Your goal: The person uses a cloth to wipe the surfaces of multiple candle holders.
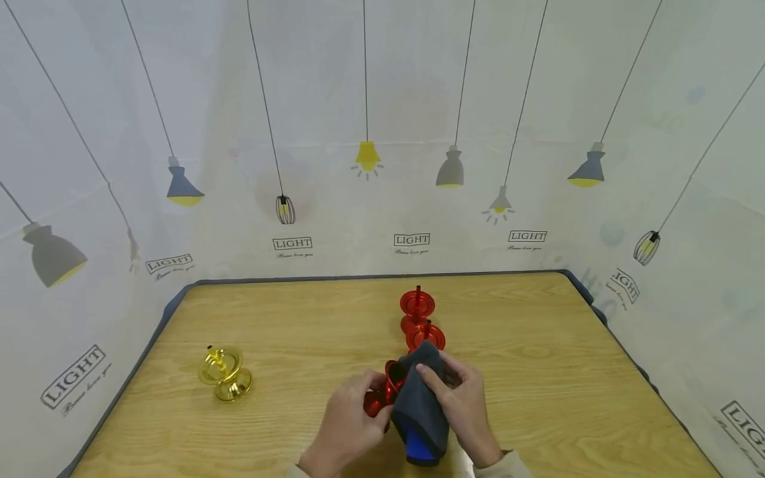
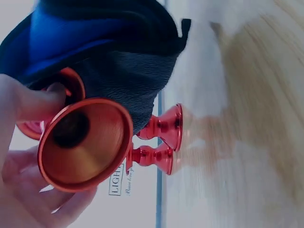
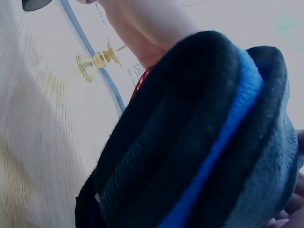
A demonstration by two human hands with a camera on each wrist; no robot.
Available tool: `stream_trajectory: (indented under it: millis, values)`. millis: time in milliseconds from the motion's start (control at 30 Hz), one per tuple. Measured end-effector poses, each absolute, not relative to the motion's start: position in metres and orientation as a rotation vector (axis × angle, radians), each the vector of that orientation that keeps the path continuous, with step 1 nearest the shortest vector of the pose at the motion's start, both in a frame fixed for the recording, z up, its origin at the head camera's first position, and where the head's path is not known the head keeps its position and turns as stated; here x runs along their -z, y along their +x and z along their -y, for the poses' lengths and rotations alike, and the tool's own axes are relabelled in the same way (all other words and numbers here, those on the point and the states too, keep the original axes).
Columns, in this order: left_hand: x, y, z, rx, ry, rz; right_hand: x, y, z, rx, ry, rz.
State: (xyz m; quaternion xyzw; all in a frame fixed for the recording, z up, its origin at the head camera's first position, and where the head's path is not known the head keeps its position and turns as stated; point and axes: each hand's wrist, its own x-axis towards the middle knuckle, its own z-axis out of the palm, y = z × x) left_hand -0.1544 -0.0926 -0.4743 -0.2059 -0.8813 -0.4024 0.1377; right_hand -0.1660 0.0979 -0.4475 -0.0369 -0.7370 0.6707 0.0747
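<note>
My left hand [image 1: 349, 418] grips a shiny red metal candle holder [image 1: 374, 402], tilted so that its hollow flared base [image 2: 102, 152] faces the left wrist camera. A dark grey and blue cloth [image 1: 420, 405] hangs from my right hand [image 1: 466, 401], whose thumb and fingers pinch it beside the red holder. The cloth covers part of that holder, and in the right wrist view the folded cloth [image 3: 190, 133] hides nearly all of it. Just beyond the hands, two more red candle holders stand upright, one nearer [image 1: 434, 334] and one farther [image 1: 417, 304].
A gold candle holder [image 1: 230, 375] stands on the left part of the wooden table [image 1: 299, 325]. White sheeting [image 1: 335, 252] printed with lamps surrounds the table at the back and sides. A dark object [image 3: 35, 4], cut off and unclear, shows in the right wrist view.
</note>
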Motion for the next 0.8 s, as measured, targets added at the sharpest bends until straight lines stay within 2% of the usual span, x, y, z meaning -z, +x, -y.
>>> stream_trajectory:
  millis: [233, 433, 533, 800]
  values:
    - [0.474, -0.165, 0.106, 1.792, -0.795, 2.722, 0.449, -0.165, -0.104, -2.068, -0.014, 2.238]
    - [0.477, -0.169, 0.115, 2.101, -0.841, 2.791, 0.455, -0.164, -0.103, -2.132, 0.002, 2.241]
    - [0.479, -0.168, 0.114, 2.059, -0.818, 2.745, 0.457, -0.165, -0.102, -2.108, -0.015, 2.253]
    - [0.482, -0.162, 0.101, 1.549, -0.641, 2.562, 0.454, -0.167, -0.096, -2.017, -0.167, 2.224]
